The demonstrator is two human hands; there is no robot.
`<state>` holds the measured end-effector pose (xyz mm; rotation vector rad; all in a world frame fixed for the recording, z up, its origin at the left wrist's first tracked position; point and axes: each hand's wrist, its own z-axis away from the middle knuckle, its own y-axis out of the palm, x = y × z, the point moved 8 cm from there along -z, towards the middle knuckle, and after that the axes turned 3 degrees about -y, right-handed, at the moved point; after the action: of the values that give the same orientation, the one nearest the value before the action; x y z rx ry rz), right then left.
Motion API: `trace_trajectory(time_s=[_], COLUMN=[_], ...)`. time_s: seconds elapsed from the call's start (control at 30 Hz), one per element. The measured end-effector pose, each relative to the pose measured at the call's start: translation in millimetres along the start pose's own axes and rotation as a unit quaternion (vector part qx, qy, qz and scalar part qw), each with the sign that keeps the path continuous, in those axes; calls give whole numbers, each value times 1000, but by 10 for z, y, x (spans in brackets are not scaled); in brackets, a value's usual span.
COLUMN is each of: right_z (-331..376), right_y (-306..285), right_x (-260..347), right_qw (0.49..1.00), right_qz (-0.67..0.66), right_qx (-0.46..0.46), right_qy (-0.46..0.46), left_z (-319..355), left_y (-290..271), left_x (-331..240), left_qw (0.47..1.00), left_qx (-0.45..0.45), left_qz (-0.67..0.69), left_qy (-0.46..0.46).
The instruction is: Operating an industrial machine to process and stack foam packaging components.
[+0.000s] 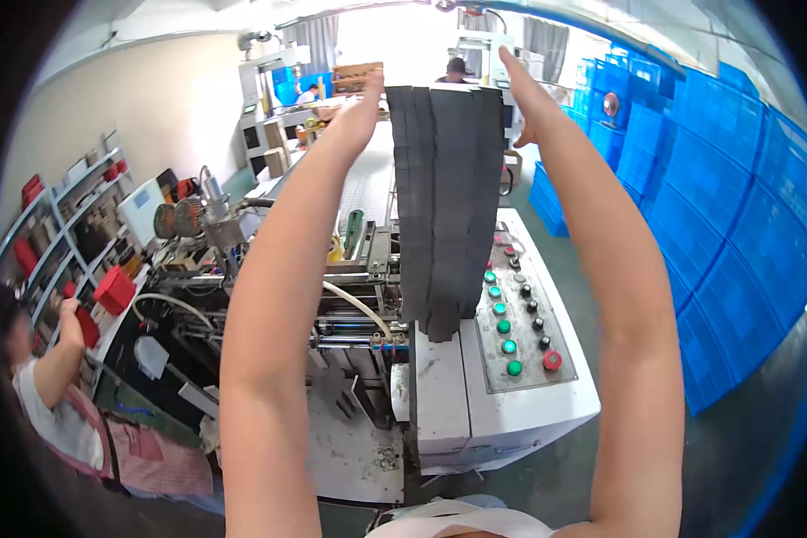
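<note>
A tall stack of black sheets or strips [448, 206] stands upright in front of me, its lower end at the white machine cabinet [444, 403]. My left hand [360, 117] is at the upper left side of the stack, fingers stretched upward. Across from it, my right hand [527, 99] is raised by the upper right edge, its fingers also straight. Whether either palm touches the stack I cannot tell. Uneven layers and vertical seams show along the face of the stack. Neither hand's fingers are wrapped round anything.
Beside the stack lies a control panel [529, 327] with green, black and red buttons. Machine rails [354, 336] extend to the left. A co-worker [72, 403] handles a red box at far left, near shelves [72, 211]. Blue crates [708, 215] are piled along the right.
</note>
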<state>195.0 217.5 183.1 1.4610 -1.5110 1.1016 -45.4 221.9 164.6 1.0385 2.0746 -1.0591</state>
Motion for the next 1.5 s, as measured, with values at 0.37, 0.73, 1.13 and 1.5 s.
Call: trace_trajectory(time_s=[0.37,0.73,1.13,1.5], right_z=[-254,-128,-148,1125], right_y=[88,52,-248,-519], right_x=[-446,-393,-599,35], right_qw=[987,989,973,948], right_qz=[39,-24,-5,-206], right_qx=[107,112,193,110], right_qy=[114,92,122,-216], left_z=[218,-19,-13,1324], left_y=[349,455,573,119], left_x=[-257,-210,-712,-1359], left_qw=[988,937,979,966], left_qx=[50,141,100,81], left_qz=[58,204,128,205], left_qy=[-137,-245,-124,134])
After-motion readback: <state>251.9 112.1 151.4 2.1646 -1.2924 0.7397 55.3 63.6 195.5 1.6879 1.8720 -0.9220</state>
